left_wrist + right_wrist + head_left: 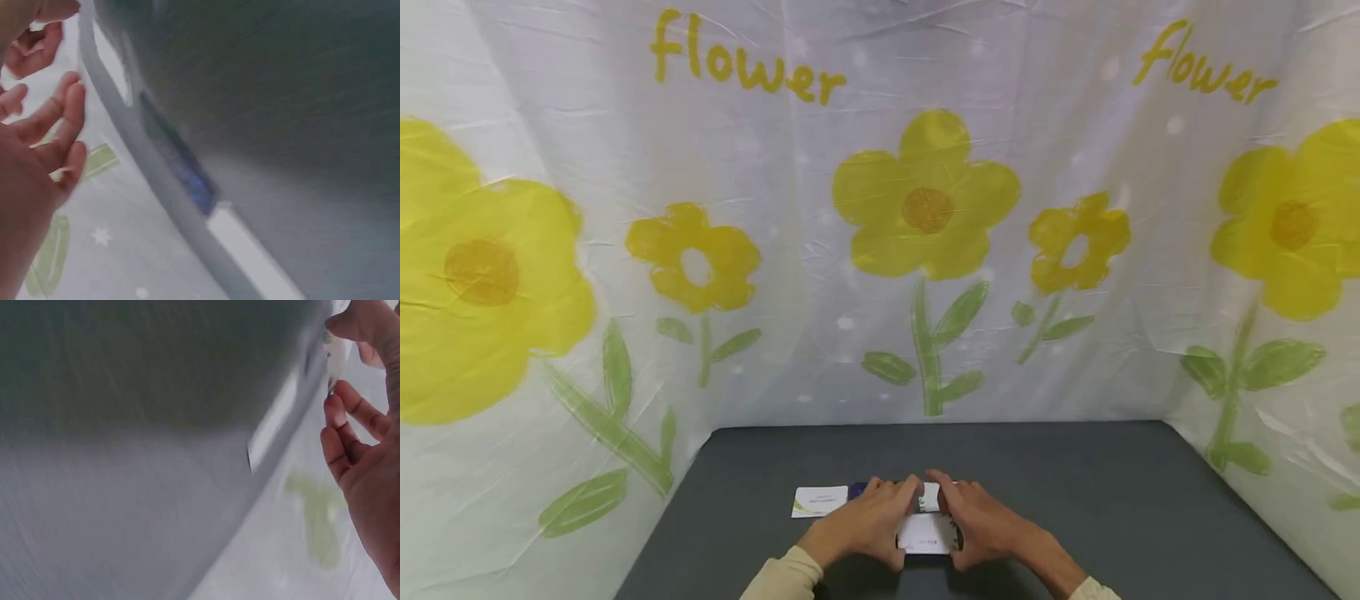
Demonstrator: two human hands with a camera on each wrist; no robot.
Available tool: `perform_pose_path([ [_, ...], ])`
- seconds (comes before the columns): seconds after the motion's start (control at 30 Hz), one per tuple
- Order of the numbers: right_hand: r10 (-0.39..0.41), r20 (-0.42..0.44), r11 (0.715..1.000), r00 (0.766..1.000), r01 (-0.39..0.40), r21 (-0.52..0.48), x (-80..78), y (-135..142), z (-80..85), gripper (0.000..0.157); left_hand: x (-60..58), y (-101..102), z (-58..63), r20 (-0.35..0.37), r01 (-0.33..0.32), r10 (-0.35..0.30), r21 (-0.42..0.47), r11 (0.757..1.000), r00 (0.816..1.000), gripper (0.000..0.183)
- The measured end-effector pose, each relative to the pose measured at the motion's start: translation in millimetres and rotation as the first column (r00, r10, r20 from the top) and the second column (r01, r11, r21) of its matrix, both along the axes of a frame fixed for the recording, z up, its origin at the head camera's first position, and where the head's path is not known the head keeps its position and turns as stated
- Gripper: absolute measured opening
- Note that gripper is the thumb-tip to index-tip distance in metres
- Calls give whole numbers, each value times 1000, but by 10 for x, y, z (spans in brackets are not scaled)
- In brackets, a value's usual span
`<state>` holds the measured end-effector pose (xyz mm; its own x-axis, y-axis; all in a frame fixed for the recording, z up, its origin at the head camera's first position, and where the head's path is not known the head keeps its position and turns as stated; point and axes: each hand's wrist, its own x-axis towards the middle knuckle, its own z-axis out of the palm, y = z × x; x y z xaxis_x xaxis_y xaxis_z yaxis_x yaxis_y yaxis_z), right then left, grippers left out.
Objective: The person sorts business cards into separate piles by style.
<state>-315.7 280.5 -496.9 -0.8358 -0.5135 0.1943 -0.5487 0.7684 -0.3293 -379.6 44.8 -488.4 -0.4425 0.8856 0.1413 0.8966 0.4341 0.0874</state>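
Note:
A white card (925,533) with small dark print spans the space between my two hands, above the dark table. Its left edge is held by my left hand (863,521), thumb at the near side and fingers at the far side. My right hand (988,525) grips the other edge the same way. The right wrist view shows that card (336,359) between the thumb and fingertips of my right hand (372,444). Seen from the left wrist, my left hand (47,137) has bent fingers; its contact with the card is unclear there.
Just beyond my hands, a row of cards lies on the dark grey table (760,467): a white card (818,501) at left, a dark blue card (856,490) and a white patterned card (929,497), partly covered by my hands. A flower-printed curtain (805,350) hangs behind.

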Motion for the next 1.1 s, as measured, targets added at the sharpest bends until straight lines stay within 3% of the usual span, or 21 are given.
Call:
perform_pose_path([
  [0.1, -52, -25, 998, 998, 53, 32, -156, 146, 115, 108, -200, 199, 93, -67, 1, -2, -9, 1000, 998, 82],
  [0.17, -61, -21, 998, 998, 62, 33, -266, 197, 142, 106, -336, 286, 99, -64, -8, 7, -21, 1000, 998, 80],
  [0.27, -52, -21, 998, 998, 52, 28, -418, 188, 94, 103, -494, 307, 30, -19, -25, 24, -44, 999, 1000, 79],
  [0.37, -47, 22, 999, 999, 47, 11, -512, 128, -2, 103, -564, 258, -108, 12, -44, 45, -38, 998, 999, 78],
  [0.43, -43, 44, 999, 998, 43, 4, -550, 123, -111, 104, -557, 236, -206, 34, -53, 54, -19, 998, 998, 77],
  [0.57, -25, 87, 1000, 996, 24, 7, -759, 290, -589, 110, -512, 261, -374, 82, -63, 62, 7, 998, 995, 75],
  [0.67, -23, 95, 1000, 995, 22, 13, -973, 419, -950, 113, -503, 258, -412, 102, -77, 76, 2, 997, 992, 74],
  [0.77, -27, 101, 1000, 995, 26, 7, -1129, 459, -1105, 116, -511, 224, -400, 92, -106, 106, -1, 994, 990, 74],
  [0.9, 10, 97, 1000, 995, -12, 24, -1149, 396, -957, 114, -548, 178, -380, 110, -129, 127, 11, 992, 986, 74],
  [1.1, 13, 99, 999, 995, -17, 37, -988, 234, -695, 107, -570, 86, -406, 164, -142, 135, 34, 989, 977, 74],
])
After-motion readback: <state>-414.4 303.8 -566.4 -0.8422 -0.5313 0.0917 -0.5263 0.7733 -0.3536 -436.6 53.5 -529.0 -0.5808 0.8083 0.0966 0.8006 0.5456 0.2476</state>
